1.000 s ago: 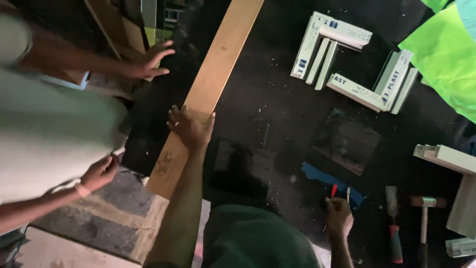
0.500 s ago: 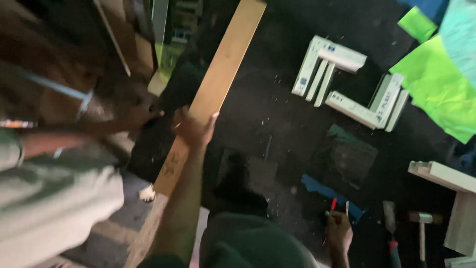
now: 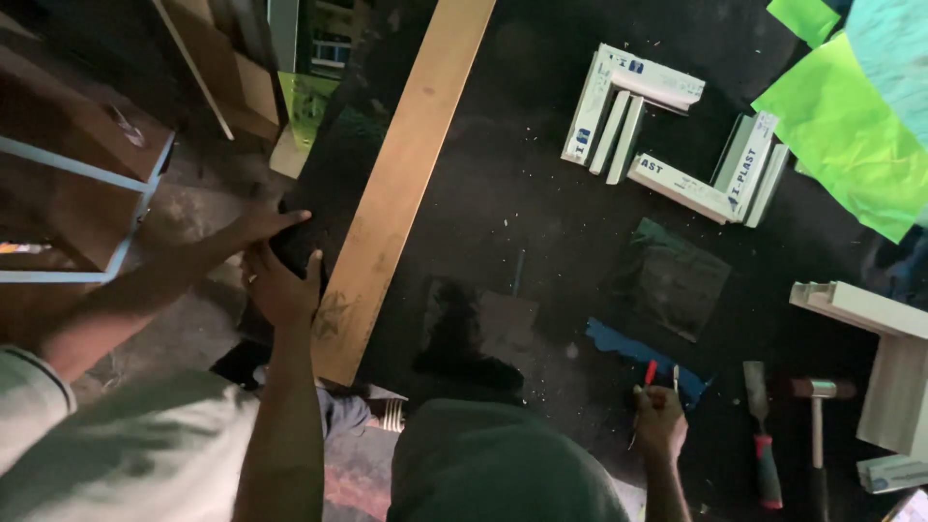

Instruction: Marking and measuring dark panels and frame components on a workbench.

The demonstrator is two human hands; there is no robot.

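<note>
Far left: a co-worker's arm in a pale sleeve (image 3: pixel 116 435) is seen reaching in, the co-worker's hand (image 3: pixel 256 227) laid on the left edge of the dark desk (image 3: pixel 522 213).

Left of centre: the left hand (image 3: pixel 280 285) is placed at the desk's left edge, fingers spread and the grip open, nothing enclosed. It is pressed flat just beside the near end of the wooden plank (image 3: pixel 406 174), touching the plank's left edge or close to it; which cannot be told in the dim light.

The wooden plank is laid diagonally on the desk, its near end low and left, its far end passing out of the top of the frame.

Centre right: white frame pieces (image 3: pixel 667 135) are lain in two angled groups, well apart from the plank. A dark square sheet (image 3: pixel 672 275) and a blue scrap (image 3: pixel 619 343) are found below them.

Lower right: the right hand (image 3: pixel 662 420) is closed on a thin red-tipped tool (image 3: pixel 650 375), held upright; its kind is too small to tell.

Further right: a chisel with a red handle (image 3: pixel 764 435) and a hammer (image 3: pixel 820 416) are laid side by side. White mouldings (image 3: pixel 870 319) and green sheets (image 3: pixel 841 135) are noted at the right edge.

Risk, as judged: the plank's near end lies at the desk edge, so a push from either hand there could swing it or tip it off. Two people's hands are crowded at one spot, so fingers could be pinched.
</note>
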